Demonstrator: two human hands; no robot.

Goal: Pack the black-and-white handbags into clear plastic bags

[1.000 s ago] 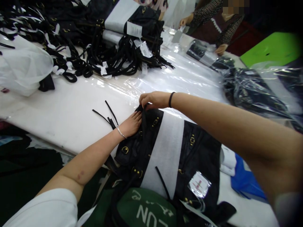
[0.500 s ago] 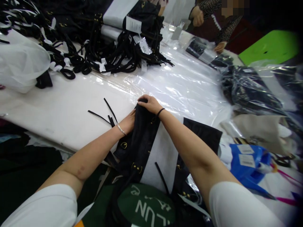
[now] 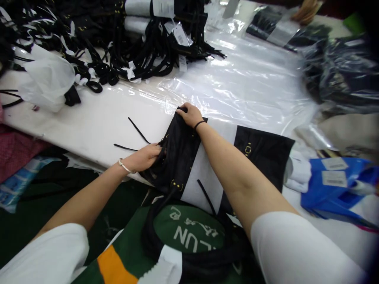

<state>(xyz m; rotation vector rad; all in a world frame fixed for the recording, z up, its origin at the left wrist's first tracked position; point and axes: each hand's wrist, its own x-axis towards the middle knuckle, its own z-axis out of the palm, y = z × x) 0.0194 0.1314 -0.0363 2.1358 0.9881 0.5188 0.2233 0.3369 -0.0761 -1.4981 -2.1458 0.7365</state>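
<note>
In front of me a black bag (image 3: 180, 157) lies across the table edge, a pale grey sheet (image 3: 204, 167) wrapped around its middle. Gold-coloured rings and studs mark it, and a long black handle (image 3: 158, 207) hangs toward my body. My right hand (image 3: 191, 114) grips the bag's far left corner, fingers closed over the fabric. At the bag's left side, my left hand (image 3: 148, 156) is closed on its edge, with the fingertips partly hidden in the folds. Thin black straps (image 3: 137, 129) stick out to the left on the white tabletop (image 3: 89, 126).
Black bags with looped handles and tags (image 3: 148, 59) are heaped at the back left, beside a crumpled white wrapping (image 3: 49, 79). Clear plastic sheets (image 3: 251, 79) cover the tabletop ahead. Plastic-wrapped bags (image 3: 349, 75) and a blue packet (image 3: 334, 197) lie right. Another person's hand (image 3: 306, 12) shows behind.
My left hand has moved left and down, from beside my right hand to the bag's lower left side, spreading the bag wider. My right hand keeps its corner. The view has shifted.
</note>
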